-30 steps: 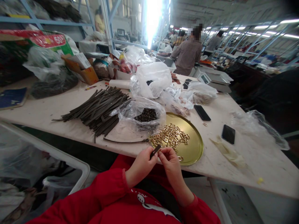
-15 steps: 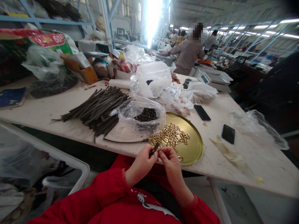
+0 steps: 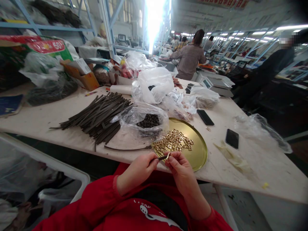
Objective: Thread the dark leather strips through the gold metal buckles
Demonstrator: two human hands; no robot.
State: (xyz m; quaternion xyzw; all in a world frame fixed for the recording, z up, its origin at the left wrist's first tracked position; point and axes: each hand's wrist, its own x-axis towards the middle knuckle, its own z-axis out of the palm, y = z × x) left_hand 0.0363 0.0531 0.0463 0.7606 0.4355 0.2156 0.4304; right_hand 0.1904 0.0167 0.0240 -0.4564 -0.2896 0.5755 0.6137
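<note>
Between thumb and fingers, my left hand [image 3: 141,166] pinches a dark strap [image 3: 161,158] near the table's front edge. My right hand [image 3: 179,165] holds a small gold buckle [image 3: 167,156] at the strap's end. Behind my hands, a round gold tray [image 3: 198,150] carries a heap of gold buckles [image 3: 174,141]. A clear plastic bag [image 3: 127,120] with small dark pieces [image 3: 148,121] lies beyond the tray's left side. Further left is a pile of dark straps [image 3: 96,117], and one loose strap [image 3: 125,149] runs toward the tray.
Two phones [image 3: 205,117] [image 3: 232,139] and a yellowish scrap [image 3: 233,156] lie at the right. White plastic bags [image 3: 154,84], a cardboard box [image 3: 90,80] and a scale [image 3: 213,84] stand behind. One person [image 3: 190,57] works beyond the table; another [image 3: 271,69] is at the right.
The strap in my left hand now points to the right, and the gold buckle in my right hand shows at its end. A person in dark clothes has come into clearer view at the right.
</note>
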